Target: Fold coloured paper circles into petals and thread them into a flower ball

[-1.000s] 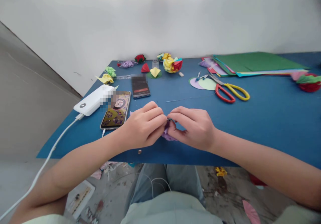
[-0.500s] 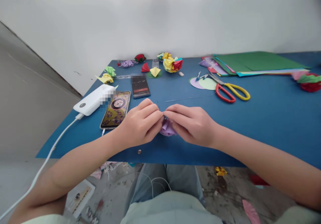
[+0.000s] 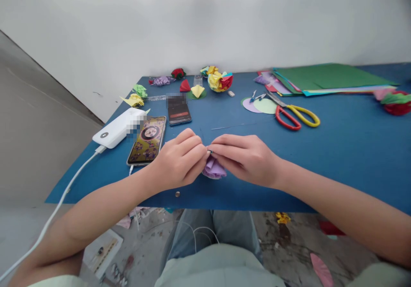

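Note:
Over the front of the blue table, my left hand (image 3: pixel 183 158) and my right hand (image 3: pixel 248 157) meet fingertip to fingertip. Both are closed in a pinch on a pleated purple paper piece (image 3: pixel 214 169), whose folds fan out below the fingers. A small dark blue bit (image 3: pixel 210 151), perhaps a clip, shows between the fingertips, mostly hidden. Just beyond my hands lies a thin needle (image 3: pixel 221 128) with thread trailing right. Scissors (image 3: pixel 297 115) with red and yellow handles rest to the right, near paper circles (image 3: pixel 266 106) with small blue-tipped clips (image 3: pixel 252 99) on them.
A phone (image 3: pixel 147 141), a second phone (image 3: pixel 179 111) and a white power bank (image 3: pixel 118 128) with a cable lie left on the table (image 3: pixel 346 150). Paper flowers (image 3: pixel 220 82) stand along the back. Coloured sheets (image 3: pixel 334 79) are stacked back right. Paper scraps litter the floor.
The purple paper hangs slightly lower and more of its folds show below my fingers. Both hands keep their pinch at nearly the same place. The view has shifted slightly.

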A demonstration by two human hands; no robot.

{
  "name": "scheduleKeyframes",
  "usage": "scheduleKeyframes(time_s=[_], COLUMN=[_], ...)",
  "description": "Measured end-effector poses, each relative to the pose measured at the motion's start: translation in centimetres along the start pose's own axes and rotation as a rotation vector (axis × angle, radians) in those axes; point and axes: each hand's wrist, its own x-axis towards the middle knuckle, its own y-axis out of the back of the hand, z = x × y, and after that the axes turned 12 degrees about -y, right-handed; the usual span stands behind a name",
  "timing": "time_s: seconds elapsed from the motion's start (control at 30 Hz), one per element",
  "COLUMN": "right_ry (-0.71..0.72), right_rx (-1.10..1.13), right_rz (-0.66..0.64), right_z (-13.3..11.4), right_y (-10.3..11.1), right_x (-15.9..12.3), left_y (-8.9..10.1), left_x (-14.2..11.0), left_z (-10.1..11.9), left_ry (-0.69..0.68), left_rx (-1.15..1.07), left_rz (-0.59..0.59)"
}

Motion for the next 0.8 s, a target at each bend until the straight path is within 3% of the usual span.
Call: scheduleKeyframes(time_s=[0.3,0.6,0.8], right_ry=[-0.023,0.075,0.026], right_rx=[0.098,-0.134,-0.167], right_rz=[0.027,0.155,0.056], right_z=[-0.3,-0.7,-0.9], right_y=[-0.1,-0.4,0.1], right_x=[0.1,0.0,0.3], left_y=[0.4,1.0,1.1], left_x=[0.3,0.9,1.0], left_z=[0.0,0.2,0.4], left_ry=[-0.028,-0.012,-0.013], left_rx=[-0.041,-0.033,0.024], left_rz=[-0.047,-0.165,-0.200])
